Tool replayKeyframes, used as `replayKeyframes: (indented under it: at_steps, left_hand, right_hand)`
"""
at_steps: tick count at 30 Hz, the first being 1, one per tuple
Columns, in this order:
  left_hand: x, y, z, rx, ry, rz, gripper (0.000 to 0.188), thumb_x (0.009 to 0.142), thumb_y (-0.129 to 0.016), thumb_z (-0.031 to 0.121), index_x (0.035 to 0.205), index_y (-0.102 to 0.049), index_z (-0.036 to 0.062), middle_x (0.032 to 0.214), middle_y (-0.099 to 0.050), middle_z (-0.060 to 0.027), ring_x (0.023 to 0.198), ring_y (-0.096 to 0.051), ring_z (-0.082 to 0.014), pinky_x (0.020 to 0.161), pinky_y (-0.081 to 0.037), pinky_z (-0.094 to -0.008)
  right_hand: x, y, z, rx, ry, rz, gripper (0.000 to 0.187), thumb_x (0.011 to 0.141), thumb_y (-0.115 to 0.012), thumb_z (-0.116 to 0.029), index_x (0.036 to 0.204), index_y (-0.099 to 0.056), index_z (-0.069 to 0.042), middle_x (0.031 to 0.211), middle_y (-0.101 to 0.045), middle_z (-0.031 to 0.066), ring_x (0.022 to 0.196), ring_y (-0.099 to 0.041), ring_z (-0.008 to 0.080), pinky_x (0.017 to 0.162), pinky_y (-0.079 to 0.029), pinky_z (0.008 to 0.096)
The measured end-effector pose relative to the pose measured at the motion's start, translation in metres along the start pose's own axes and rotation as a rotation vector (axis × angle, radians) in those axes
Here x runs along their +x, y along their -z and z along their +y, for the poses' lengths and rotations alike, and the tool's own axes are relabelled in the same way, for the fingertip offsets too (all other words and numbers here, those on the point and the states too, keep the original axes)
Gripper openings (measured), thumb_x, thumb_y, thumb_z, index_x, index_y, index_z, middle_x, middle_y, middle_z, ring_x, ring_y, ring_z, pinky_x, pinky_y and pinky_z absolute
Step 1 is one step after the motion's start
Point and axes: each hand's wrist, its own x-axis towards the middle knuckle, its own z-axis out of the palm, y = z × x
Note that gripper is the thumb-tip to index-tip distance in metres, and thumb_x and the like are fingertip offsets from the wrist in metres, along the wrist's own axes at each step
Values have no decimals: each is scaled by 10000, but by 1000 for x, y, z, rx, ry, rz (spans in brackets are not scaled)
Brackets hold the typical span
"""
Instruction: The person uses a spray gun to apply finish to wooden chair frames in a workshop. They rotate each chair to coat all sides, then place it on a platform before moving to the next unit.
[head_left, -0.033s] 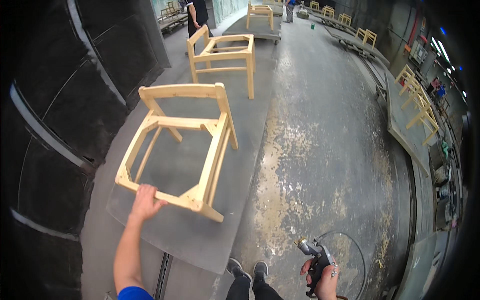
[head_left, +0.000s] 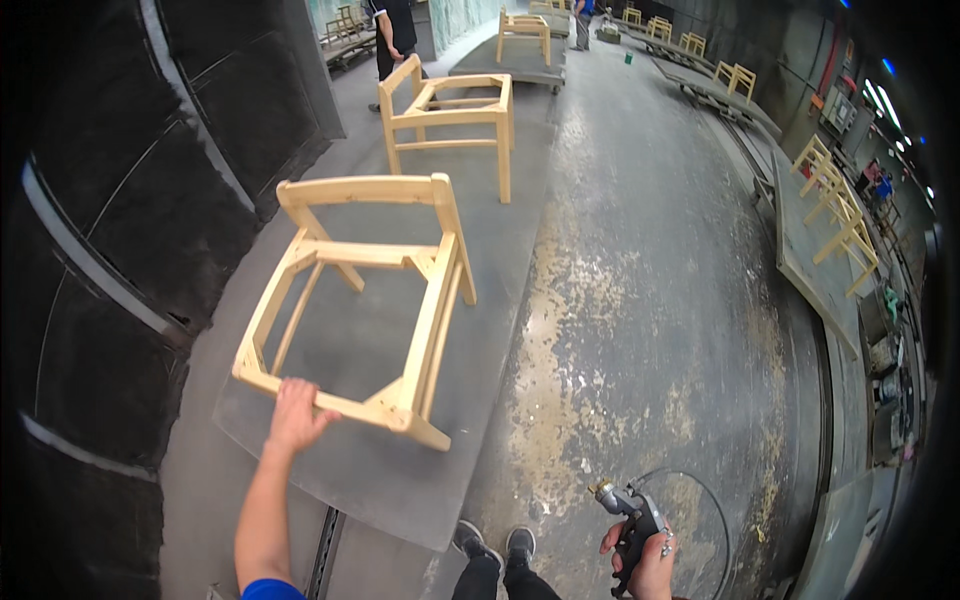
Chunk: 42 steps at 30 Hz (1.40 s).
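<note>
Chair frame [head_left: 427, 320] sits on the grey platform [head_left: 400, 490], only slightly lower in view than before; left hand [head_left: 297, 415] still grips its front rail [head_left: 355, 407], right hand [head_left: 655, 567] the spray gun [head_left: 642, 522], finger placement unclear. Handling looks unchanged.

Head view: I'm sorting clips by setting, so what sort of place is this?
Probably a furniture workshop's spraying area: bare wooden chair frames stand on grey platforms, and the right hand holds what looks like a spray gun.

Two near chair frames [head_left: 365, 188], one spray gun [head_left: 638, 522], two shoes [head_left: 520, 543]
</note>
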Motion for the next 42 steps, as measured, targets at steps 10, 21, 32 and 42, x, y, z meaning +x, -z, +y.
replayKeyframes:
  at_steps: [10, 21, 32, 42]
  left_hand:
    - [-88, -32, 171, -29, 510, 154, 654, 810, -690, 634, 957, -620, 0, 1004, -547, -204, 1093, -493, -389, 1094, -243, -584]
    - [67, -25, 118, -568, 206, 483, 252, 1007, -539, 217, 1107, -660, 20, 1114, -669, -185, 1097, -602, -388, 968, -455, -480]
    - [-421, -110, 280, -1212, 922, -486, 362, 1002, -587, 378, 1038, -751, 57, 859, -748, -79, 779, -682, -147, 735, -527, -311]
    - [-547, -60, 312, -1384, 1154, -576, 440, 1011, -554, 456, 970, -735, 57, 782, -689, -60, 701, -650, -149, 664, -546, -342]
  right_hand:
    - [3, 4, -24, -21, -201, 67, 647, 1028, -316, -607, 845, -645, -81, 517, -392, -64, 384, -355, 59, 359, -270, 245]
    - [-42, -31, -56, -32, -27, -257, 628, 1019, -387, -636, 961, -679, -83, 568, -465, -40, 429, -407, 67, 399, -319, 246]
    - [-75, -26, -55, 235, 130, -687, 563, 1040, -550, -415, 1441, -461, -31, 885, -659, 67, 588, -470, 33, 499, -370, 198]
    - [-87, -46, -2, -115, -262, -379, 528, 1029, -461, -585, 1108, -586, -78, 737, -640, 39, 607, -613, 123, 454, -398, 240]
